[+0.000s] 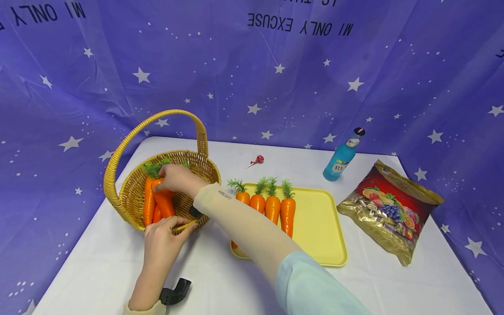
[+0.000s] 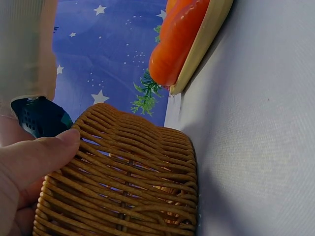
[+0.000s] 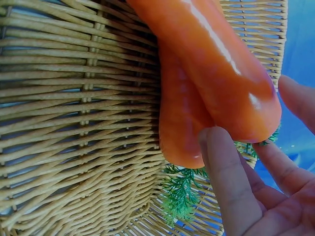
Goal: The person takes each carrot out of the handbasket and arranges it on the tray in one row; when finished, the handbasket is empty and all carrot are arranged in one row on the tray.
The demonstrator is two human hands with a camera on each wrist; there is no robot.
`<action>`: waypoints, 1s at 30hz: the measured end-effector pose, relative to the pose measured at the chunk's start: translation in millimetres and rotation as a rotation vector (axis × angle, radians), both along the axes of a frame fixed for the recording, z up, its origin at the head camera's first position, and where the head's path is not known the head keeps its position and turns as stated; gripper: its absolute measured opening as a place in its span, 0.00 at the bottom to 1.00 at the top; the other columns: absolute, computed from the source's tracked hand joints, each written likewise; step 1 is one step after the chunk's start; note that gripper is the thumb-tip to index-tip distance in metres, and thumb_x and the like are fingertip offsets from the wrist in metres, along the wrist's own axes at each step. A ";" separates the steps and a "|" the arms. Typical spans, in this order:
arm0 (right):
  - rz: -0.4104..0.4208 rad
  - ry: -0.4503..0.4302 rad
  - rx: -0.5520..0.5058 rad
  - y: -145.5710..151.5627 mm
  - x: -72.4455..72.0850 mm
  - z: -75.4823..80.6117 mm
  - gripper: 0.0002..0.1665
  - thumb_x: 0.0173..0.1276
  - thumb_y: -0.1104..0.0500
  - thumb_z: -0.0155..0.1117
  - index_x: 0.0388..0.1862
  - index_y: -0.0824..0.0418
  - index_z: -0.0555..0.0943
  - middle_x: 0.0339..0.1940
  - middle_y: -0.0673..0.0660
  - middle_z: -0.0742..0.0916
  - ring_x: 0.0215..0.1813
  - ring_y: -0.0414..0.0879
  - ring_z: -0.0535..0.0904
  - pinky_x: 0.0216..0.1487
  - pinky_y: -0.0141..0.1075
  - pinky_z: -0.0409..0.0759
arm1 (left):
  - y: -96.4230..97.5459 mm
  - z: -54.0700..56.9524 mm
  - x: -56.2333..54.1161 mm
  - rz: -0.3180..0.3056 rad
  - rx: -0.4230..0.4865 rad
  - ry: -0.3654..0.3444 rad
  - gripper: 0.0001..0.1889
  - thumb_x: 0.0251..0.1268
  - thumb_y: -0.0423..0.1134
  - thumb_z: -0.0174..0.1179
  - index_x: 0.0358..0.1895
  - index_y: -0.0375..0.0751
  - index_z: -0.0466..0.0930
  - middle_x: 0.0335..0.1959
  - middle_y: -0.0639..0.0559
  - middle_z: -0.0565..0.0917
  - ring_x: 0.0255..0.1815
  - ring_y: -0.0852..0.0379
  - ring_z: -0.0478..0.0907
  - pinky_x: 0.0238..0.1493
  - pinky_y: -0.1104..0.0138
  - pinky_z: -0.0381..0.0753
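A wicker basket (image 1: 125, 192) with a tall arched handle stands at the left of the table. My left hand (image 1: 163, 238) pinches its near rim, the thumb lying over the weave in the left wrist view. My right hand (image 1: 178, 178) is inside the basket. Its thumb and fingers are around the leafy end of an orange toy carrot (image 3: 216, 69), whose green top is largely hidden by the hand. Beside it in the basket lies another carrot (image 1: 148, 201), and part of a further one shows between them.
A yellow tray (image 1: 320, 227) holds several carrots (image 1: 288, 214), partly covered by my right forearm. Behind it lies a red lollipop (image 1: 259, 159). To the right are a blue bottle (image 1: 339, 162) and a red-and-gold candy bag (image 1: 393, 210). A starry purple curtain (image 1: 220, 78) hangs behind the table.
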State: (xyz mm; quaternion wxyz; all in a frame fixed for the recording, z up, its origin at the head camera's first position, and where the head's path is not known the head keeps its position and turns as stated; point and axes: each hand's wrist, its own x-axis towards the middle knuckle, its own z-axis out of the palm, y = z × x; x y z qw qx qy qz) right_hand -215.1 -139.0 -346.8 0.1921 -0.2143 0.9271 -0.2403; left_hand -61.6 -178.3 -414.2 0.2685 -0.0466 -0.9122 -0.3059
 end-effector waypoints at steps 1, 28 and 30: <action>-0.001 -0.003 0.001 -0.3 -0.1 -0.3 0.28 0.58 0.45 0.72 0.57 0.49 0.78 0.47 0.41 0.84 0.43 0.34 0.77 0.39 0.25 0.72 | -0.1 0.2 0.2 0.000 0.000 0.002 0.12 0.36 0.36 0.80 0.26 0.40 0.85 0.23 0.49 0.84 0.24 0.51 0.79 0.35 0.57 0.62; -0.060 -0.043 -0.104 0.3 1.9 -4.8 0.22 0.59 0.51 0.73 0.49 0.55 0.76 0.36 0.45 0.81 0.31 0.36 0.76 0.28 0.26 0.74 | 0.6 1.2 0.5 -0.002 -0.008 0.037 0.13 0.34 0.35 0.80 0.25 0.40 0.84 0.22 0.49 0.84 0.24 0.51 0.80 0.34 0.58 0.62; -0.065 -0.049 -0.117 1.6 2.2 -3.4 0.22 0.59 0.52 0.73 0.48 0.55 0.76 0.35 0.45 0.81 0.30 0.37 0.76 0.28 0.26 0.74 | 0.3 1.2 0.4 -0.003 -0.010 0.040 0.13 0.35 0.35 0.80 0.25 0.40 0.84 0.22 0.49 0.84 0.24 0.51 0.80 0.34 0.58 0.62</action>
